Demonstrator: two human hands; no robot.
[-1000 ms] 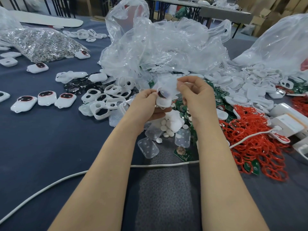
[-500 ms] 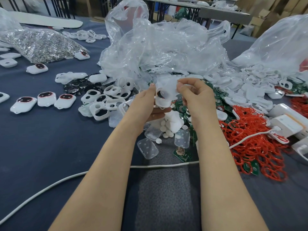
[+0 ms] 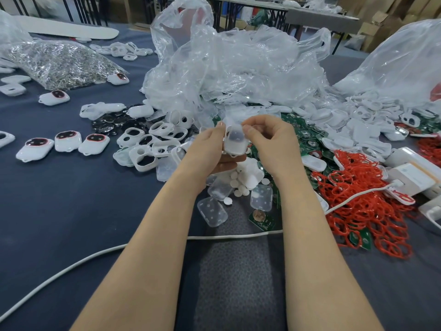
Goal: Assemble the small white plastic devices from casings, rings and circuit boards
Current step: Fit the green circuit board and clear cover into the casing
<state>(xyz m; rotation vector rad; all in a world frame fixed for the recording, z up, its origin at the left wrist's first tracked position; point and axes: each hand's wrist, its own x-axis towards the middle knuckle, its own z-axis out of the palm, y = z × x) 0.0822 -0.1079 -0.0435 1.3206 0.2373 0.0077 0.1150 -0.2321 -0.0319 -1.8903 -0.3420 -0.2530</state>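
Observation:
A small white casing (image 3: pixel 235 142) with a dark round part showing through it is held above the table's middle. My left hand (image 3: pixel 210 151) grips its left side and underside. My right hand (image 3: pixel 272 142) pinches its top right edge with thumb and fingers. Below the hands lie translucent covers (image 3: pixel 212 211), small white round pads (image 3: pixel 238 187) and a green circuit board (image 3: pixel 262 218). Red rings (image 3: pixel 372 206) are heaped at the right, green boards (image 3: pixel 307 139) behind my right hand, white frames (image 3: pixel 145 149) to the left.
Finished white devices (image 3: pixel 66 142) lie in a row at the left on the dark blue table (image 3: pixel 71 211). Crumpled clear plastic bags (image 3: pixel 229 65) fill the back. A bag of metal parts (image 3: pixel 59 60) sits far left. A white cable (image 3: pixel 71 266) crosses the front; white boxes (image 3: pixel 410 175) at right.
The casing has been turned in my hands so its closed translucent side faces me, and my right thumb has moved onto its top edge. The arms stay in place.

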